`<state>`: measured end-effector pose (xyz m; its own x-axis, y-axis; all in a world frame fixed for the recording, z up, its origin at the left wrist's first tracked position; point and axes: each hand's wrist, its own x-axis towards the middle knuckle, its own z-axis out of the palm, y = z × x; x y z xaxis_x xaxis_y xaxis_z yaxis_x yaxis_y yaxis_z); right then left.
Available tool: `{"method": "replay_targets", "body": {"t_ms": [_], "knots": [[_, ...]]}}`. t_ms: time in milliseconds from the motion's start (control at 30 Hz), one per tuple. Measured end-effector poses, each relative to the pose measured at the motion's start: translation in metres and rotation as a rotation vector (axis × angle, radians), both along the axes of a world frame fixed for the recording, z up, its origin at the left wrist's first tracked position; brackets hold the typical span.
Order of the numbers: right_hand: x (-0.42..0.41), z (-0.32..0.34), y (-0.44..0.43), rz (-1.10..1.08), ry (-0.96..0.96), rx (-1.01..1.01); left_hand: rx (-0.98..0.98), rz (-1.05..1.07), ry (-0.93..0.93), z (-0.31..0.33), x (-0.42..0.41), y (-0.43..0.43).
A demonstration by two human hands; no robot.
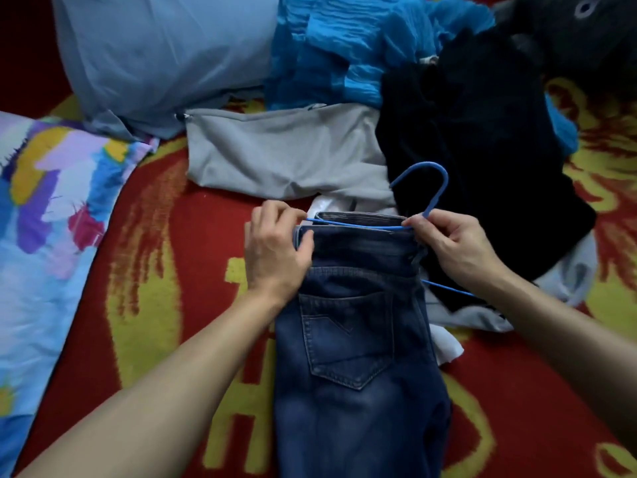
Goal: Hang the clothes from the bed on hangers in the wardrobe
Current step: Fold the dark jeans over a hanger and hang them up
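Observation:
Folded dark blue jeans lie lengthwise on the red and yellow bed cover, back pocket up. A thin blue wire hanger lies across their waistband, hook pointing away from me. My left hand grips the waistband's left edge and the hanger's left end. My right hand pinches the hanger at the base of its hook, at the waistband's right corner. Part of the hanger's lower wire shows under my right wrist.
More clothes are piled behind the jeans: a grey garment, a bright blue crinkled one, a black one and a pale one beneath. A grey-blue pillow and a colourful pillow lie at left.

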<state>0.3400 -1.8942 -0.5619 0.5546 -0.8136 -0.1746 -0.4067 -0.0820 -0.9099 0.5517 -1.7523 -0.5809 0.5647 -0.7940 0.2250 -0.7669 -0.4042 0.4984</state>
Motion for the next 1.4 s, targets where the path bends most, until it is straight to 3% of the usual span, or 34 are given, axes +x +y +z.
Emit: {"method": "replay_targets", "body": {"t_ms": [67, 133, 333, 433, 533, 600, 733, 900, 1200, 1333, 1400], "knots": [[-0.008, -0.001, 0.006, 0.061, 0.019, -0.113, 0.027, 0.033, 0.065, 0.008, 0.016, -0.006], [-0.015, 0.0, 0.019, 0.114, 0.032, -0.191, 0.092, -0.032, 0.272, 0.012, 0.032, -0.024], [-0.045, -0.022, 0.081, 0.282, 0.157, -0.39, 0.617, -0.242, 0.803, -0.002, 0.025, -0.061], [-0.049, -0.042, 0.098, 0.358, 0.238, -0.569, 0.742, -0.33, 0.674, -0.018, 0.016, -0.06], [-0.052, -0.055, 0.111, 0.392, 0.242, -0.675, 0.707, -0.353, 0.322, -0.022, 0.007, -0.063], [-0.053, -0.055, 0.115, 0.377, 0.227, -0.682, 0.621, -0.365, 0.228, -0.016, 0.003, -0.063], [-0.046, -0.038, 0.115, 0.32, 0.153, -0.696, 0.45, -0.458, 0.329, 0.023, -0.002, -0.07], [-0.043, -0.028, 0.137, 0.367, 0.106, -0.628, 0.404, -0.502, 0.283, 0.062, -0.01, -0.095], [-0.119, -0.046, 0.267, 0.646, 0.096, -0.605, 0.369, -0.116, 0.335, -0.012, 0.005, -0.077], [-0.131, -0.044, 0.293, 0.63, 0.133, -0.603, 0.404, -0.117, 0.313, -0.024, 0.002, -0.062], [-0.127, -0.038, 0.289, 0.609, 0.138, -0.544, 0.45, -0.124, 0.193, -0.016, 0.001, -0.046]]}}
